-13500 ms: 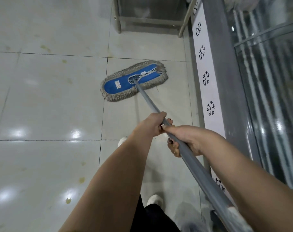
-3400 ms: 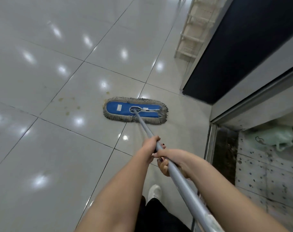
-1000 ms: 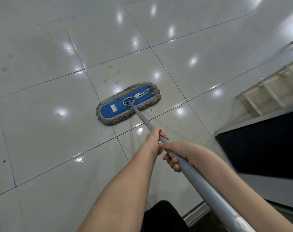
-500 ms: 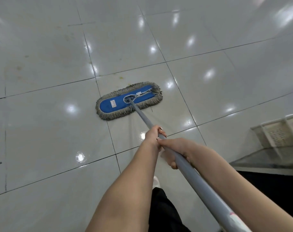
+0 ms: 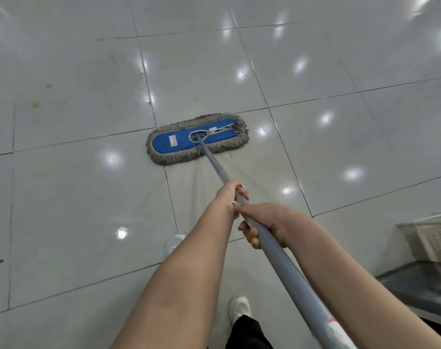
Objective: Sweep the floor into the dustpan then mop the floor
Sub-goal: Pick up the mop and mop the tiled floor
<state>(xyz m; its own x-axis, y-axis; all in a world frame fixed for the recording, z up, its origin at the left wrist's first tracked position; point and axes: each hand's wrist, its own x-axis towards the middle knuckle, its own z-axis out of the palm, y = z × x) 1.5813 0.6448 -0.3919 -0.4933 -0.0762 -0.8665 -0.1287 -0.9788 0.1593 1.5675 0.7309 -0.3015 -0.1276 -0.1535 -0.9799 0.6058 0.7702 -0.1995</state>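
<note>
Left hand (image 5: 228, 197) and right hand (image 5: 264, 220) both grip the mop handle (image 5: 215, 163), left just ahead, touching right. I see mop head (image 5: 174, 142) flat on floor (image 5: 76, 197) well ahead.

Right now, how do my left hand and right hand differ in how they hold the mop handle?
The left hand grips the mop handle farther down, nearer the mop head; the right hand sits just behind it. The left hand's fingertips show over the pole's top; the right hand's curl beneath it. Both wrap the handle, side by side.
</note>
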